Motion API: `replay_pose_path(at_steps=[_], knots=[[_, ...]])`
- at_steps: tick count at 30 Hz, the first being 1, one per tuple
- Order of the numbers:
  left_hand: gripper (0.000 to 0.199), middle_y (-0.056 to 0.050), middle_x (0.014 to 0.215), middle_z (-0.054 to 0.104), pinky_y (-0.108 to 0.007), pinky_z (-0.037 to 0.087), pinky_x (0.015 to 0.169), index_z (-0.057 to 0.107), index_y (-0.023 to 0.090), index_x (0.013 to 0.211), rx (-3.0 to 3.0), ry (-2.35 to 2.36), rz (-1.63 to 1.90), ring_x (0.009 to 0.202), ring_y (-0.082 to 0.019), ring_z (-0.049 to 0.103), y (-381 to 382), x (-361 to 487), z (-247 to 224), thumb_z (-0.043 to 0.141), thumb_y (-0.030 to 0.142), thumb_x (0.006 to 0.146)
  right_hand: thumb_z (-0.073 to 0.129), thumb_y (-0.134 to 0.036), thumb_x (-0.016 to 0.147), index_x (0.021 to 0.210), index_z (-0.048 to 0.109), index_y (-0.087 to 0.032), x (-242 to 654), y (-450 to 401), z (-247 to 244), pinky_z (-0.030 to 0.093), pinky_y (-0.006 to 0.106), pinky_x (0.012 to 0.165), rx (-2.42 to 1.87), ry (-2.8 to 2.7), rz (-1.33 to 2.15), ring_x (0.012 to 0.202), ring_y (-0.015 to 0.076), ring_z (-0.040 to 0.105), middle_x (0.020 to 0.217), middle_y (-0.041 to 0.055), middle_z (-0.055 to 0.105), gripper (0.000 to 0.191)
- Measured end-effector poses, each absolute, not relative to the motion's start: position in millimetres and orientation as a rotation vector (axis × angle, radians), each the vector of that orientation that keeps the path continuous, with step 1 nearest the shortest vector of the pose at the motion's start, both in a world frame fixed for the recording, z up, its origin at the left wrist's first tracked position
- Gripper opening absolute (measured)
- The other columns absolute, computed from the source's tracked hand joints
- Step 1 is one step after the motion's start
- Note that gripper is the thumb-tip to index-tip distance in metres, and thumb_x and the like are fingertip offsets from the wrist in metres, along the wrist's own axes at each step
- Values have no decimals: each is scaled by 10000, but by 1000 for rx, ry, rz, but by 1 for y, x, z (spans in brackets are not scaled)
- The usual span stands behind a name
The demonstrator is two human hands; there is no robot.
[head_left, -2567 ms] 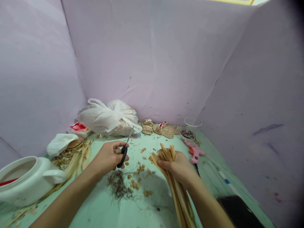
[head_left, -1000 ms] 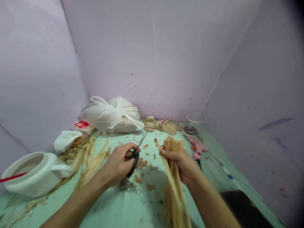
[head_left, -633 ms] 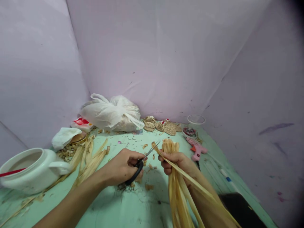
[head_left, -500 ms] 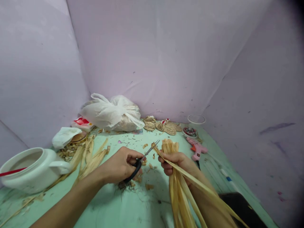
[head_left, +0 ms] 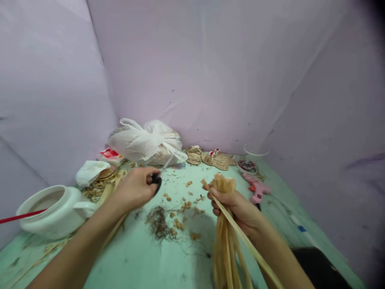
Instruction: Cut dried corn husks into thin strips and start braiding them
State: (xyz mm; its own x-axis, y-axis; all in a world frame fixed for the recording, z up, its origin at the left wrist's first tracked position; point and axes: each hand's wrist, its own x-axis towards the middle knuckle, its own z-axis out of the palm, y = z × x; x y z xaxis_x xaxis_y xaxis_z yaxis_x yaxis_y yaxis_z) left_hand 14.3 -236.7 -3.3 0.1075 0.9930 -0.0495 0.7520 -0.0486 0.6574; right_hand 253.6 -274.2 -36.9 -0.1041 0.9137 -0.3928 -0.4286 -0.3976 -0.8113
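Observation:
My left hand (head_left: 136,188) is closed around the black handles of a pair of scissors (head_left: 157,181), whose blades are smeared by motion and point up and to the right. In my right hand (head_left: 230,202) is a bundle of dried, straw-coloured husk strips (head_left: 225,245). Its cut end sticks up above my fingers, and the long strips hang down towards me. One strip (head_left: 240,233) is pinched between thumb and fingers and slants off to the lower right. Small husk scraps (head_left: 179,224) and a dark tangle of fibres (head_left: 159,224) lie on the table between my hands.
A white pot (head_left: 57,212) holding a red stick stands at left, near more husk strips (head_left: 110,190). Behind are a tied white plastic bag (head_left: 144,140) and woven pieces (head_left: 218,159). A pink glue gun (head_left: 256,188) and a black object (head_left: 319,267) lie at right.
My left hand has drawn the scissors back to the left and slightly up, away from the bundle. My right hand still grips the strips. The view has shifted slightly.

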Motion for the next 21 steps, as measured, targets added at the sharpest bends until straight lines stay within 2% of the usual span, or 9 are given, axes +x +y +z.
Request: replay_pose_path(at_steps=[4,7,10,14,16,19,21], knots=[[162,-87,751,667,-309,373,532,627,219,728,2087,2320,146,725,-294,600,-220,-28,2,536,288,613,789,-284,569,741,617,-160,253,-277,-37,403,174,407,-1187,-684,1629,444,61,435,550,-43,492,272],[204,-107,791,673,-309,383,555,646,219,762,2048,2320,-14,767,-304,605,-214,-35,-8,554,277,590,798,-226,550,696,597,-166,252,-278,-36,430,176,414,-1203,-679,1654,456,67,456,561,-40,514,255],[159,-113,750,674,-311,397,583,655,208,689,2080,2206,-14,752,-293,611,-209,-26,-27,550,241,573,797,-188,533,727,617,-153,252,-280,-34,486,199,463,-1233,-641,1625,532,96,535,668,6,604,267],[145,-117,716,659,-322,405,599,645,182,668,2059,2109,92,732,-285,609,-204,-20,-38,530,201,582,785,-164,545,745,629,-145,251,-280,-33,503,215,487,-1161,-642,1636,525,96,555,731,38,654,254],[206,-74,679,645,-292,405,576,645,182,763,2036,2017,159,678,-235,605,-205,-21,-32,521,188,598,783,-161,544,720,629,-138,250,-279,-34,491,206,469,-1138,-662,1652,504,91,551,705,36,655,235],[330,4,589,583,-239,387,512,586,168,944,1760,1662,543,545,-149,554,-214,-17,-15,564,237,621,794,-130,495,703,625,-132,246,-279,-34,486,197,469,-1151,-652,1661,547,108,583,714,43,663,268],[409,32,566,557,-211,359,475,551,158,954,1443,1390,826,500,-114,517,-225,-5,-5,649,264,571,801,-134,477,734,623,-140,240,-280,-35,516,225,535,-1143,-642,1674,633,140,619,766,51,675,313]])
